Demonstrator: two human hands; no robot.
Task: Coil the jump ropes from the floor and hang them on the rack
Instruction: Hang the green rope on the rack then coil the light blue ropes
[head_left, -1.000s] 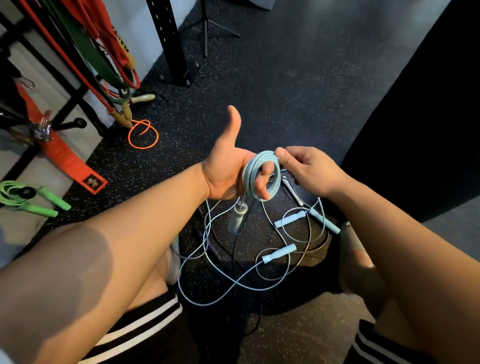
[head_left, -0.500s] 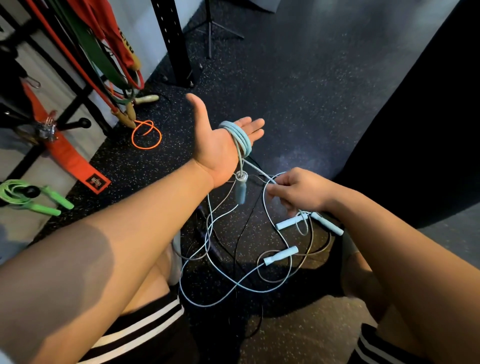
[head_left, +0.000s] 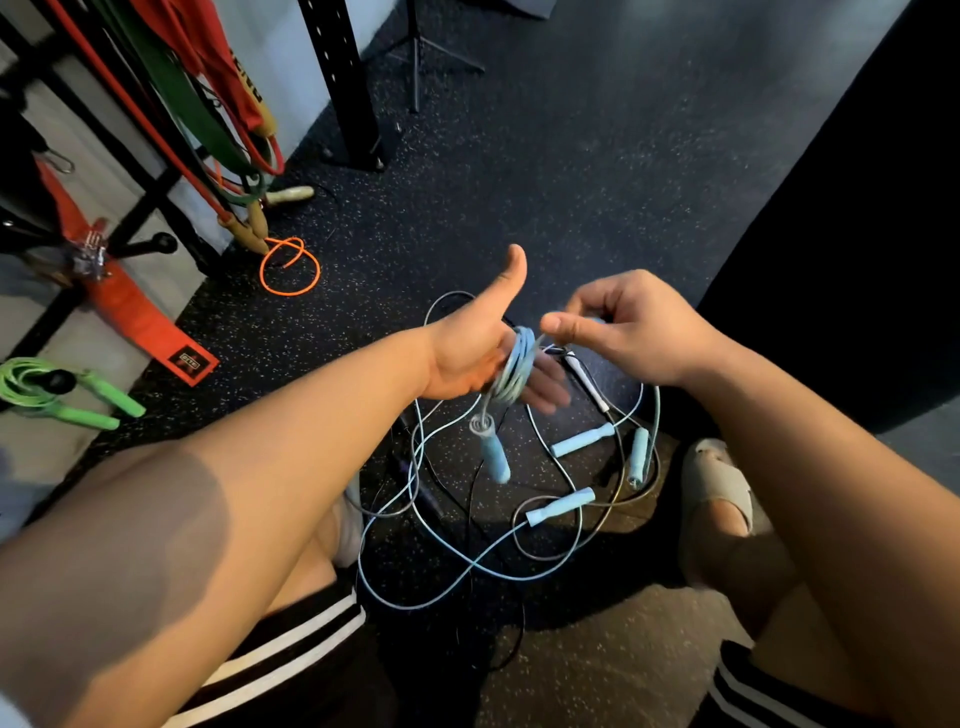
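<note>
Coiling | left grip (head_left: 467, 358) open, thumb up, coil (head_left: 517, 369) round its fingers (head_left: 545, 387) | right grip (head_left: 623, 332) pinches rope (head_left: 658, 410) just right of coil, nearer the slack | next wrap probably leftward, across the fingers.

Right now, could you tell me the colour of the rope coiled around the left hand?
Light blue; the head view shows the coiled jump rope on the left hand.

I can make out red and green resistance bands (head_left: 176, 93) hanging at upper left, an orange strap (head_left: 130, 306) slanting beneath them, and a tripod's legs (head_left: 415, 78) standing on the speckled dark floor (head_left: 597, 182).
</note>
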